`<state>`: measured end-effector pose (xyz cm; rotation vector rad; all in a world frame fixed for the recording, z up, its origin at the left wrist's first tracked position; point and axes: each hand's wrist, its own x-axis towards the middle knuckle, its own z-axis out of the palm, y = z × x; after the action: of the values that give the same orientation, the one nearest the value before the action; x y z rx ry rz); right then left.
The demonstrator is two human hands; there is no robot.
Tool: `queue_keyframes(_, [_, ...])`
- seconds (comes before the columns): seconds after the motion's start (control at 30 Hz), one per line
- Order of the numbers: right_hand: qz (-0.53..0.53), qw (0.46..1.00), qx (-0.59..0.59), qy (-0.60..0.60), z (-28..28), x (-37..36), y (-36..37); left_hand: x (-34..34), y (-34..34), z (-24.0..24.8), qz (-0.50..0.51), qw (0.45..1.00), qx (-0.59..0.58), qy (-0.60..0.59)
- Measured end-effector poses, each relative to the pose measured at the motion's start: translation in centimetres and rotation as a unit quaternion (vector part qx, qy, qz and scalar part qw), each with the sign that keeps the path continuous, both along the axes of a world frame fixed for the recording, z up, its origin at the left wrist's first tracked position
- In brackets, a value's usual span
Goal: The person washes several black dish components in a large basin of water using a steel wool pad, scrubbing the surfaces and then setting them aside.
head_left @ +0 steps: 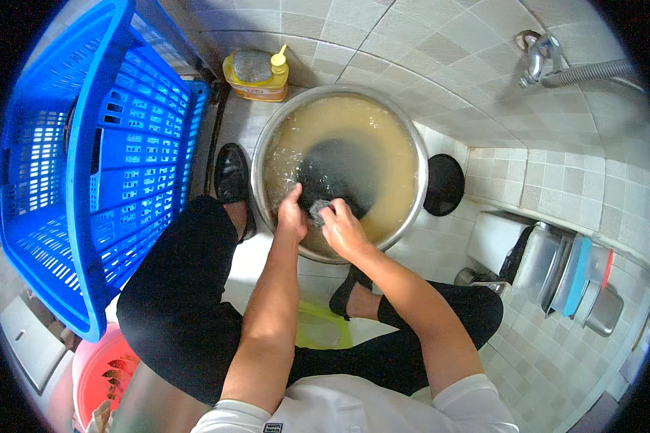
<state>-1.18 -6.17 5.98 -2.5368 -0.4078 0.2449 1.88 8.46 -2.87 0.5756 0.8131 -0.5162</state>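
A wide steel basin (420, 173) of murky, yellowish-brown water stands on the floor in front of me. In it lies a dark round pan (343, 164), mostly under the water, so its full shape and any handle are hidden. My left hand (291, 216) grips the pan at its near left edge, thumb on top and the other fingers mostly out of sight. Pinched in my right hand (343, 229) is a grey steel wool scrubber (318, 211), pressed against the near part of the pan.
Behind the basin stands a yellow bottle (261, 88) with another scouring pad (253, 66) on it. A tall blue plastic basket (133, 166) rises at left, above a red-pink tub (101, 368). Right are a black round object (444, 185), stacked containers (556, 270) and a wall tap (538, 58).
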Motion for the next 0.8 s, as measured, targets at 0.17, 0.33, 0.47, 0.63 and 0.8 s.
queue_keyframes(0.17, [-0.142,0.988,-0.059,-0.001,-0.6,1.2,-7.0,0.5,-2.0,2.6,-0.050,0.996,0.067,0.014])
queue_keyframes(0.33, [-0.274,0.957,-0.088,0.023,-1.9,7.3,-7.8,0.1,-1.1,1.5,-0.076,0.995,0.069,0.010])
queue_keyframes(0.47, [-0.243,0.965,-0.081,-0.053,-3.3,10.1,-5.1,0.1,-1.2,1.2,-0.076,0.996,0.041,0.015])
queue_keyframes(0.63, [-0.093,0.995,0.040,-0.018,-1.9,5.8,-0.8,0.5,-2.1,3.1,-0.056,0.997,0.036,0.026])
queue_keyframes(0.8, [-0.046,0.998,0.016,0.032,0.6,-0.4,-2.2,-1.4,-1.3,-1.8,-0.071,0.956,0.219,-0.184])
